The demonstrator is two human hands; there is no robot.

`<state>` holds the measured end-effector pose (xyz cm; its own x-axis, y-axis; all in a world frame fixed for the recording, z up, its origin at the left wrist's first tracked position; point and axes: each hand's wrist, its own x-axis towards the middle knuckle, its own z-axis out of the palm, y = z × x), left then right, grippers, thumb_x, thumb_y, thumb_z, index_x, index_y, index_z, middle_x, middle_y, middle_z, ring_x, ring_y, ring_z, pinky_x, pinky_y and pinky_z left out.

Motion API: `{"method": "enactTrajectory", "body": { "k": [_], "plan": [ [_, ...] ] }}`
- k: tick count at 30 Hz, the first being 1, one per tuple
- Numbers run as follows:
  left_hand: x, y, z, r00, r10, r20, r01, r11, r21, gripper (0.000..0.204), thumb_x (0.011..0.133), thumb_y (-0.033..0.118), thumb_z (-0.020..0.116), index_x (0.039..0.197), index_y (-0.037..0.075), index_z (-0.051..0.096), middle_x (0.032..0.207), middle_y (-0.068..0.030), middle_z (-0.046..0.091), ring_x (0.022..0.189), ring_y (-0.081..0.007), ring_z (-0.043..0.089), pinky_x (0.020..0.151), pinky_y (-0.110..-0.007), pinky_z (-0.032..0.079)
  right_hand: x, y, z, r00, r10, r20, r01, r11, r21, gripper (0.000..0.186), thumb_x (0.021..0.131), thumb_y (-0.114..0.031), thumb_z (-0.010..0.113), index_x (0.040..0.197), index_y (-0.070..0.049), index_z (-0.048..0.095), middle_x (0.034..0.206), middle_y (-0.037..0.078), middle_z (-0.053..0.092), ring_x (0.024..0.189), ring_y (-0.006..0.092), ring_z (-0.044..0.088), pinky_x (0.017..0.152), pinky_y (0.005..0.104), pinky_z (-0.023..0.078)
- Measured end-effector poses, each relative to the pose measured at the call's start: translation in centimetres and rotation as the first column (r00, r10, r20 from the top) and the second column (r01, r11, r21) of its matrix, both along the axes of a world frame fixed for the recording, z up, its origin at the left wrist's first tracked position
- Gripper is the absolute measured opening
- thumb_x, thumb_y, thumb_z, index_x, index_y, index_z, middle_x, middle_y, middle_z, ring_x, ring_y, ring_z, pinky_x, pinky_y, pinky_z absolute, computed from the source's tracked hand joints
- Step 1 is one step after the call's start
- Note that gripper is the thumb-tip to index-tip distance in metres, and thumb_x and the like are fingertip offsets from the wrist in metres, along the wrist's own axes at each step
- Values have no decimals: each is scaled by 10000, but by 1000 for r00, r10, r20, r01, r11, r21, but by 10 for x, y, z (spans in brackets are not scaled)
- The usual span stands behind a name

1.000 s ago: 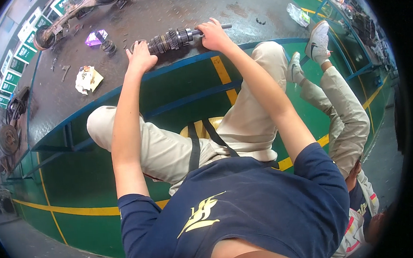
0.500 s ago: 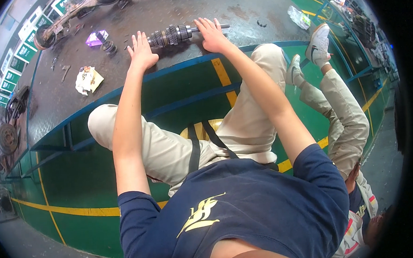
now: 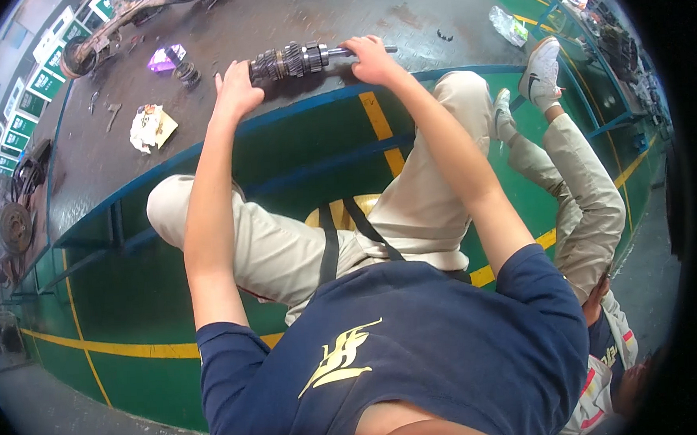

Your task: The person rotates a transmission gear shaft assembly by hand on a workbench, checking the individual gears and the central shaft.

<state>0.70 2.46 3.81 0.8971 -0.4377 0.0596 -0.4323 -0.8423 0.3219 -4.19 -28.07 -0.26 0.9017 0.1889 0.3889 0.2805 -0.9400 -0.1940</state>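
Shaft is laid on the bench, both forearms stretched toward it. The left hand is set at its left end, the right hand draped over its thin right end; whether either grip is closed cannot be told.

Room to pass lies on the bench beyond the gear shaft; leftward, a purple box and dark gear (close together) obstruct

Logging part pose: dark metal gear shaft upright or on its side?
On its side: the shaft runs lengthwise along the brown-grey tabletop.
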Motion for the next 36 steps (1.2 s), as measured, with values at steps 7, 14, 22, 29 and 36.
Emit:
{"method": "enactTrajectory", "body": {
  "k": [7, 14, 22, 29, 36],
  "plan": [
    [22, 12, -38, 993, -16, 115, 29, 993, -112, 820, 677, 89, 543, 1469, 30, 339, 1566, -140, 272, 1473, -286, 187, 1181, -528, 139, -1, 9, 9, 998, 0, -64, -3, 999, -45, 445, 746, -28, 546, 1186, -73, 589, 1124, 141, 646, 1141, 283, 565, 1119, 465, 225],
    [33, -7, -41, 992, 45, 117, -42, 999, -28, 898, 687, 79, 560, 1512, 28, 211, 1607, -120, 147, 1486, -309, 115, 1173, -566, 126, 20, 4, -16, 969, -62, 239, 123, 961, -249, 603, 749, -19, 556, 1344, -91, 488, 1334, 121, 522, 1321, 259, 419, 1163, 506, 144],
    [24, -3, -33, 994, 40, 101, -36, 998, -48, 809, 697, 96, 597, 1454, 27, 323, 1520, -140, 339, 1442, -309, 248, 1169, -549, 157, 25, 11, -18, 974, -139, 177, 171, 968, -185, 580, 760, -35, 577, 1331, -116, 516, 1285, 119, 549, 1286, 284, 435, 1109, 460, 241],
    [-2, -5, -19, 995, 82, 60, -80, 996, -32, 713, 691, 107, 617, 1376, 35, 431, 1411, -141, 464, 1344, -328, 379, 1098, -521, 268, 5, 9, -6, 992, -129, -10, 128, 987, -98, 498, 752, -31, 587, 1241, -119, 567, 1212, 113, 592, 1216, 301, 484, 1026, 444, 313],
    [-6, -3, -33, 992, 71, 105, -76, 996, 50, 795, 689, 90, 595, 1446, 36, 357, 1560, -115, 277, 1463, -338, 176, 1168, -581, 102, -2, 7, -4, 997, -78, -5, 75, 972, -224, 600, 744, 24, 561, 1325, -123, 523, 1399, 128, 460, 1359, 310, 349, 1145, 471, 200]
  ]
}}
